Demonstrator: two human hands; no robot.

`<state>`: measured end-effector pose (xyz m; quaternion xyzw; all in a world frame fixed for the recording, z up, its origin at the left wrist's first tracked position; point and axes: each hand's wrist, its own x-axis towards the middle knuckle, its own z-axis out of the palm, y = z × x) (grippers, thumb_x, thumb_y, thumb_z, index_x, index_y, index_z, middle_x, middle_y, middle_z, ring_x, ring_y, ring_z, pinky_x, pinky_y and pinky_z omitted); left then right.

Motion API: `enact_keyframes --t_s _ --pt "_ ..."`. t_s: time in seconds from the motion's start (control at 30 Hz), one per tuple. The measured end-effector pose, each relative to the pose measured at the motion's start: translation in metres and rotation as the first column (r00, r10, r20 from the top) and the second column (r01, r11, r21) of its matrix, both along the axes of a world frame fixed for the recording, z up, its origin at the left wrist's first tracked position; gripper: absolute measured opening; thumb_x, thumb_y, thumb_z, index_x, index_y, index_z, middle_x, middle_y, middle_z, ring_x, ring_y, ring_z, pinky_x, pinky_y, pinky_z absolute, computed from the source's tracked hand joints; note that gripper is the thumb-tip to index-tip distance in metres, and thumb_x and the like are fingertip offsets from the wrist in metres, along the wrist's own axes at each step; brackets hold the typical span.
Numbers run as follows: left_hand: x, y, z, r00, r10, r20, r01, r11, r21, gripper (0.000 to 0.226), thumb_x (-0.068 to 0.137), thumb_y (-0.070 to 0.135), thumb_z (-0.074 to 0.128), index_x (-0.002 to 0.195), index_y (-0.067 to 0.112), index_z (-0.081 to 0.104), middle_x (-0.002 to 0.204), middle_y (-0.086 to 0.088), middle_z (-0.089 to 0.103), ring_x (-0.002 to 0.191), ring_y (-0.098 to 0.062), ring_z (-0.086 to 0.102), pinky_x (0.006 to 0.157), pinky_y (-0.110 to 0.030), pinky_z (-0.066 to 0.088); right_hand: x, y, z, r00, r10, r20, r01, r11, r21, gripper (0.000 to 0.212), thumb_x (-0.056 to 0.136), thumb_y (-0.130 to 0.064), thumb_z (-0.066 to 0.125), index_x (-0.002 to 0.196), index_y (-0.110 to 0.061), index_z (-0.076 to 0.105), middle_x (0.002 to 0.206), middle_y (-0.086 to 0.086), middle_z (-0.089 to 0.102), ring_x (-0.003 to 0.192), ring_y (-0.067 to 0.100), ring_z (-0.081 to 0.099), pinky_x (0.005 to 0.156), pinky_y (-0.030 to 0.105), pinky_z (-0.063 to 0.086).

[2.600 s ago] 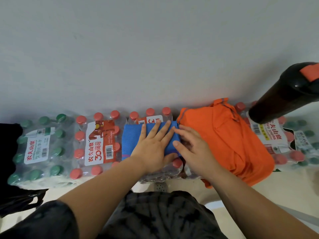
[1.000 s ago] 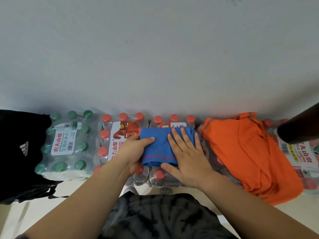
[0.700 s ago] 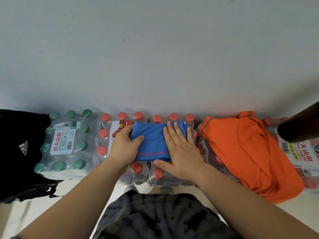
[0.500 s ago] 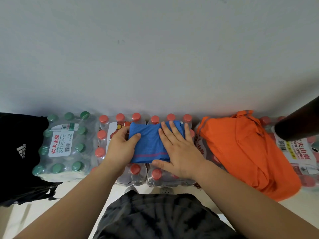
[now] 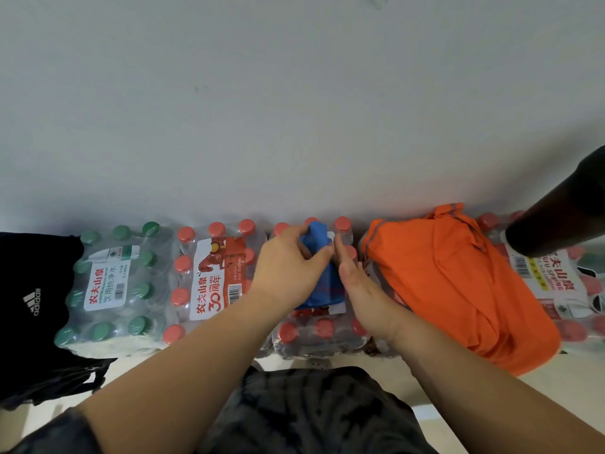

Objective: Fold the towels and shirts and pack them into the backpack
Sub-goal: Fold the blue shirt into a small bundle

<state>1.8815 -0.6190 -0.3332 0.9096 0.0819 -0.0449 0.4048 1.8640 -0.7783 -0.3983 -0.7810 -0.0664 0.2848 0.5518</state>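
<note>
Wrapped bottle packs point(image 5: 216, 276) along wall point(image 5: 294, 109), left hand point(image 5: 288, 267) gripping blue towel point(image 5: 319, 235), right hand point(image 5: 360, 283) flat, seemingly touching it

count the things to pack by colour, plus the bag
blue towel: 1
orange shirt: 1
black backpack: 1
total: 3
</note>
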Motion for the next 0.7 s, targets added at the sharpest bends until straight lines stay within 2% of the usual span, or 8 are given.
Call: enact_keyframes --t_s 0.07,0.13,0.3,0.37,0.47,0.57,0.63,0.7 --pt "0.001 -0.009 -0.003 0.993 -0.100 -0.055 0.104 0.993 0.057 0.039 0.096 0.030 0.061 0.132 0.017 0.057 0.076 0.003 0.067 0.073 -0.006 0.062 0.062 -0.018 0.044 0.001 -0.006 0.003 0.997 -0.047 -0.055 0.055 0.986 0.156 0.089 0.079 -0.093 0.024 0.154 -0.051 -0.001 0.163 -0.028 -0.008 0.149 -0.006 -0.010 0.127 0.040 0.000" --pt "0.000 -0.011 -0.008 0.984 -0.161 -0.071 0.169 0.978 0.121 0.033 0.098 0.018 0.051 0.129 0.013 0.058 0.085 -0.002 0.066 0.083 -0.021 0.064 0.071 -0.030 0.047 0.000 -0.007 0.006 0.999 -0.028 -0.025 0.032 0.986 0.163 0.093 0.079 -0.093 0.025 0.156 -0.045 0.003 0.164 -0.026 -0.003 0.149 -0.009 -0.002 0.127 0.037 0.005" --pt "-0.004 -0.001 -0.013 0.993 -0.114 -0.036 0.116 0.990 0.082 0.040 0.098 0.009 0.045 0.136 0.017 0.058 0.102 -0.005 0.071 0.088 -0.018 0.067 0.084 -0.033 0.054 -0.008 -0.007 0.003 0.939 0.230 0.256 -0.125 0.922 -0.367 0.109 0.074 -0.092 -0.007 0.160 -0.025 -0.005 0.162 -0.013 -0.029 0.149 0.006 -0.027 0.124 0.040 -0.012" --pt "-0.009 0.007 -0.017 0.998 -0.057 0.034 0.055 0.996 0.075 0.039 0.096 0.013 0.051 0.132 0.022 0.060 0.101 0.002 0.067 0.088 -0.013 0.065 0.085 -0.033 0.055 -0.011 -0.005 -0.002 0.925 0.280 0.255 -0.145 0.884 -0.444 0.108 0.073 -0.091 -0.011 0.159 -0.025 -0.012 0.163 -0.013 -0.027 0.147 0.006 -0.031 0.124 0.046 -0.013" --pt "-0.019 0.022 -0.031 0.956 -0.217 0.197 0.137 0.925 0.356 0.044 0.093 0.036 0.051 0.135 0.024 0.058 0.126 -0.002 0.059 0.113 -0.023 0.056 0.099 -0.039 0.046 -0.013 -0.004 -0.007 0.921 0.299 0.249 -0.149 0.863 -0.482 0.106 0.075 -0.090 -0.011 0.158 -0.025 -0.015 0.165 -0.013 -0.022 0.147 0.007 -0.031 0.123 0.051 -0.011" --pt "-0.025 0.026 -0.049 0.889 -0.458 0.022 0.385 0.770 0.509 0.066 0.098 0.057 0.030 0.158 0.032 0.025 0.165 0.002 0.022 0.152 -0.026 0.019 0.122 -0.051 0.019 -0.012 -0.004 -0.003 0.917 0.302 0.260 -0.158 0.875 -0.457 0.103 0.076 -0.089 -0.009 0.158 -0.026 -0.016 0.164 -0.014 -0.022 0.147 0.006 -0.032 0.122 0.050 -0.014" --pt "-0.023 0.025 -0.060 0.872 -0.475 -0.117 0.462 0.722 0.515 0.071 0.097 0.065 0.014 0.159 0.036 -0.001 0.168 0.010 -0.007 0.155 -0.019 -0.011 0.124 -0.056 0.001 -0.012 -0.005 0.000 0.914 0.299 0.274 -0.161 0.888 -0.432 0.099 0.080 -0.088 -0.006 0.157 -0.027 -0.018 0.163 -0.016 -0.025 0.146 0.004 -0.032 0.122 0.049 -0.015" --pt "-0.020 0.024 -0.065 0.869 -0.468 -0.160 0.476 0.703 0.528 0.073 0.093 0.069 0.006 0.156 0.036 -0.013 0.166 0.011 -0.017 0.152 -0.018 -0.020 0.123 -0.057 -0.003 -0.013 -0.008 0.002 0.891 0.325 0.317 -0.156 0.875 -0.458 0.095 0.083 -0.085 -0.004 0.157 -0.027 -0.017 0.162 -0.015 -0.028 0.148 0.007 -0.031 0.123 0.049 -0.015"
